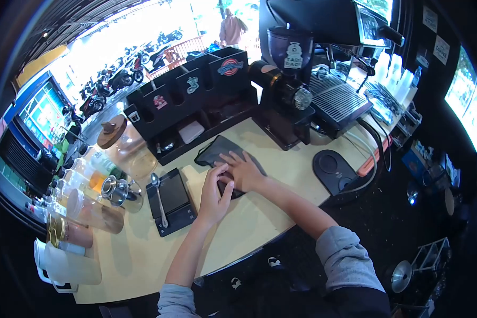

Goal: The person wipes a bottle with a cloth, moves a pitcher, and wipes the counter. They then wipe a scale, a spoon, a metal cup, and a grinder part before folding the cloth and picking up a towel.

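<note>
Both hands rest on a dark cloth (216,151) that lies flat on the pale counter (249,222), just below the middle of the view. The right hand (242,170) presses down on the cloth with fingers spread flat, gripping nothing. The left hand (214,197) sits at about seven o'clock from the right one — its fingers reach onto the cloth's near edge, palm down and loose; whether it pinches the fabric I cannot tell.

Just beside the left hand, at nine o'clock, lies a black scale (172,200) with a spoon (159,199) across its left side. At one o'clock from the cloth stands a coffee grinder (283,79), and at three o'clock — well apart — a black tamping mat (335,170). A black organiser (191,100) runs along the counter at eleven o'clock, with a lidded glass jar (124,148) near its left end.
</note>
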A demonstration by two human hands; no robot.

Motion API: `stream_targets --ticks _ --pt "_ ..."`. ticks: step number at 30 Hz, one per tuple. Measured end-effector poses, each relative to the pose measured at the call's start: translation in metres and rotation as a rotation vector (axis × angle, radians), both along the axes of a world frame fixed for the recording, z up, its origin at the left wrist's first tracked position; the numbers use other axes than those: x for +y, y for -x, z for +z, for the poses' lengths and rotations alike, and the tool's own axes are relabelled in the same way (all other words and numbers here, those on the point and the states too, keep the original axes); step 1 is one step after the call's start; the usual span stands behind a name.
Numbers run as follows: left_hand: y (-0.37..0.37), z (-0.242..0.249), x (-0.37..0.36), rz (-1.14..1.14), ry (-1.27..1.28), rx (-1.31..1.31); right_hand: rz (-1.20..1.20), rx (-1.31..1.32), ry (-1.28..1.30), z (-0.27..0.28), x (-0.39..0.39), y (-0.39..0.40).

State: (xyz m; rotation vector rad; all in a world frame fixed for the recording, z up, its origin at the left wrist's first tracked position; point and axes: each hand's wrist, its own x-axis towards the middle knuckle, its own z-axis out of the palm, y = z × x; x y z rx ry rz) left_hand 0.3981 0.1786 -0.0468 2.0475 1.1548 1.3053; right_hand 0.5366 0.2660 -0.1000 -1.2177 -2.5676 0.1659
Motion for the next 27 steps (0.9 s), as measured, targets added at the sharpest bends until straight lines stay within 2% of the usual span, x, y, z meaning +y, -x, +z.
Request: stream_targets --ticks 1,3,4,9,11,14,15,17,18,20,23,27 --pt "-0.007 0.002 0.0 -0.011 0.016 -0.015 -0.01 0.003 0.005 0.002 0.0 -0.01" --pt "-0.019 0.003 0.0 -0.028 0.03 -0.03 -0.241 0.045 -0.066 0.003 -0.003 -0.038" --pt "-0.024 0.003 -0.001 -0.034 0.035 -0.029 -0.247 0.044 -0.062 0.003 -0.012 -0.054" --pt "-0.043 -0.002 -0.004 0.001 0.055 -0.066 -0.453 0.047 -0.18 -0.005 -0.103 -0.089" --pt "-0.055 -0.004 -0.004 0.036 0.037 -0.138 -0.337 0.065 -0.126 0.001 -0.136 -0.065" --pt "-0.073 0.0 -0.012 0.042 0.042 -0.108 0.064 -0.015 -0.043 0.0 -0.152 -0.043" --pt "-0.076 0.003 -0.016 0.034 0.01 -0.058 0.067 -0.005 -0.043 0.001 -0.147 -0.05" --pt "-0.08 0.007 -0.027 0.049 0.008 -0.043 0.044 -0.014 -0.023 0.009 -0.123 -0.078" --pt "-0.082 0.007 -0.033 0.064 0.003 -0.043 -0.072 0.1 -0.017 0.011 -0.114 -0.095" --pt "-0.084 0.005 -0.045 0.072 0.006 -0.068 -0.339 0.145 -0.151 0.002 -0.107 -0.122" --pt "-0.089 0.002 -0.061 0.076 0.047 -0.088 -0.472 0.119 -0.22 -0.004 -0.123 -0.124" --pt "-0.097 -0.002 -0.081 0.022 0.078 -0.085 -0.42 0.198 -0.222 -0.006 -0.162 -0.145"
